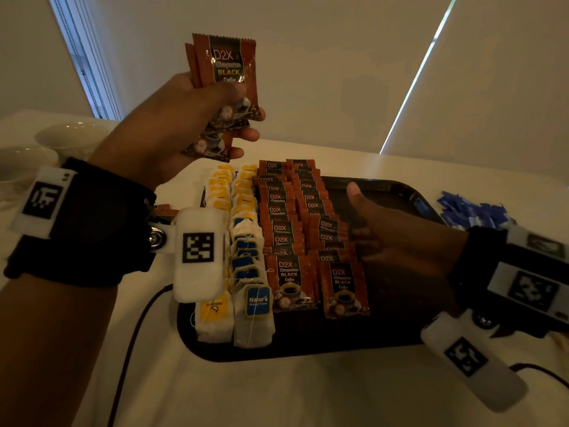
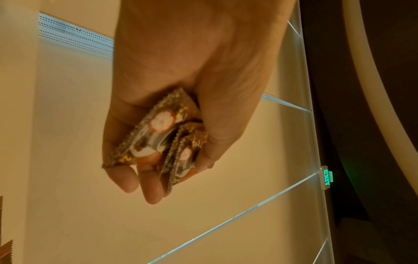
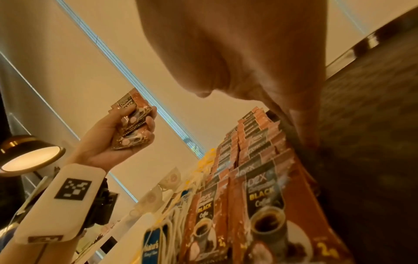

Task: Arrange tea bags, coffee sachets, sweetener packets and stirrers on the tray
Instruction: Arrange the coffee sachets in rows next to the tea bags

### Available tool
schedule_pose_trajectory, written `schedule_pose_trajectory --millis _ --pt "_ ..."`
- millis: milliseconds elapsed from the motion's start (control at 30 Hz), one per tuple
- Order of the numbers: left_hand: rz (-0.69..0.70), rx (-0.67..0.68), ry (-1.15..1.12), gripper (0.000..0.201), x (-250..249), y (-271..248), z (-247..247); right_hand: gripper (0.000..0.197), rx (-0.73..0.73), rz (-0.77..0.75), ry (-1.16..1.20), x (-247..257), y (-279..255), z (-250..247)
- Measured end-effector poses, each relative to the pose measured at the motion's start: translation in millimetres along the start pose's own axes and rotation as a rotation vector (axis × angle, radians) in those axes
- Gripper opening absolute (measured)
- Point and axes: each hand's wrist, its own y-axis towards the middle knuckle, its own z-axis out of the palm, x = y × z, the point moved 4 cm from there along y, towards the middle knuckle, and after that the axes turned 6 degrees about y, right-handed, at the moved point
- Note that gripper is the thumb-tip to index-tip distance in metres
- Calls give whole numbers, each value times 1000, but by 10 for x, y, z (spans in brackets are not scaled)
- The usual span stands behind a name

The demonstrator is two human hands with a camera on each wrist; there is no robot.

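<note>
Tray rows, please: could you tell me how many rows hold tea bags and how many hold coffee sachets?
Tea bag rows: 2
Coffee sachet rows: 2
Total: 4 rows on the tray
The held coffee sachets in the left hand are not counted.

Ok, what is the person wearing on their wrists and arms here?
Both forearms are bare, no sleeves. The left wrist carries a wide black strap with white blocks printed with black square-pattern markers, and a dark cable trails beneath it. The right wrist wears a matching black band with similar white marker blocks.
</note>
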Motion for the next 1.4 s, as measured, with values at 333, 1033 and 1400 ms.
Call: schedule_pose_trajectory --millis 333,1033,1400 --pt "-14 12 -15 25 11 -5 34 59 12 -40 194 -18 68 -4" --pt "-48 269 129 23 155 -58 495 17 -289 -599 260 486 -153 -44" --pt "-115 151 -111 34 81 8 168 12 74 -129 -387 -135 -109 156"
